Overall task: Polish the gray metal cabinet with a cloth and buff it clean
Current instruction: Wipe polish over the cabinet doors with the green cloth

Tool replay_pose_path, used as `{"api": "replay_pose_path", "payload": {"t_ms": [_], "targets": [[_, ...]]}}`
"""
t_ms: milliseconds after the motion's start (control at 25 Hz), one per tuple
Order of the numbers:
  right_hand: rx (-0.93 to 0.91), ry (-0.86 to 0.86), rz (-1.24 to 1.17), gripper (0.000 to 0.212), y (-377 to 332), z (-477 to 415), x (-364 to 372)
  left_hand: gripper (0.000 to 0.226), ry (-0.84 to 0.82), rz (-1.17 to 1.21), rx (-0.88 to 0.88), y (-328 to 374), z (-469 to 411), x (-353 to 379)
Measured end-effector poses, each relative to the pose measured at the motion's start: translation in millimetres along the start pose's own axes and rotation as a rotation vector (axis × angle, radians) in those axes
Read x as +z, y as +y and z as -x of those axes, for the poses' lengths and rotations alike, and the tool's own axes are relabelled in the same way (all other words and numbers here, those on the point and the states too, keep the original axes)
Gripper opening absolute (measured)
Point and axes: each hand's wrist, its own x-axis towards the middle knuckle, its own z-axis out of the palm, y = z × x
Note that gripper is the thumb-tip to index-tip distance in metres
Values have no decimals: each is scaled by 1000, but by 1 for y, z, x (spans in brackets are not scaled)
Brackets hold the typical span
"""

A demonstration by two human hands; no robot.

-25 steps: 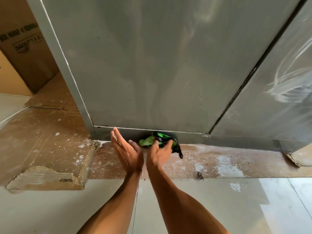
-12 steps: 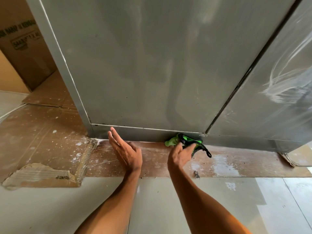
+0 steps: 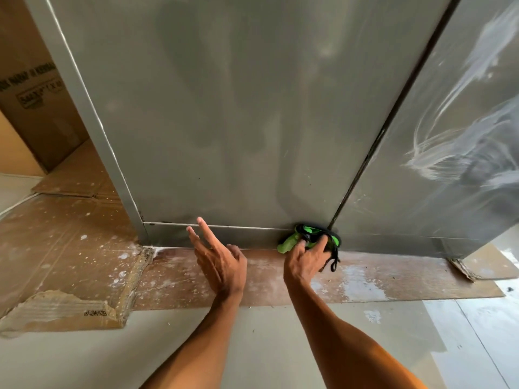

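The gray metal cabinet [image 3: 238, 113] rises in front of me with two doors split by a dark seam. White polish smears streak the right door [image 3: 455, 141]. A green and black cloth [image 3: 292, 241] is bunched against the cabinet's bottom strip, just under the seam. My right hand [image 3: 304, 262] presses the cloth to the strip, fingers spread over it. My left hand [image 3: 217, 259] hovers to its left with fingers straight, fingertips close to the strip, holding nothing.
Brown cardboard sheets [image 3: 70, 242] spattered with white cover the floor under the cabinet, one corner torn and folded. A large cardboard box [image 3: 31, 88] stands at the far left. Pale floor tiles [image 3: 280, 346] lie below my arms.
My right hand has slid the cloth rightward along the bottom strip to the door seam. My left hand shifted slightly right and stays open.
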Motion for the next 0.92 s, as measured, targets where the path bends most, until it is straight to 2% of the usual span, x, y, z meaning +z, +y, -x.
{"api": "replay_pose_path", "payload": {"t_ms": [200,400,520,640,800,920], "targets": [[-137,38,11,25,-25,-21,-38,104,-48,56,36,44,21,7],[-285,79,-1,28,-87,-20,-58,105,-68,64,90,95,25,-5],[-412,120,-36,22,-126,-19,-66,107,-60,62,108,135,18,-26],[-469,151,-58,13,-165,-16,-72,108,-19,14,146,169,2,-51],[-612,132,-31,13,-228,-9,-84,102,59,-85,241,204,-30,-90],[-653,155,3,12,-271,-5,-90,96,108,-130,337,231,-60,-124]]}}
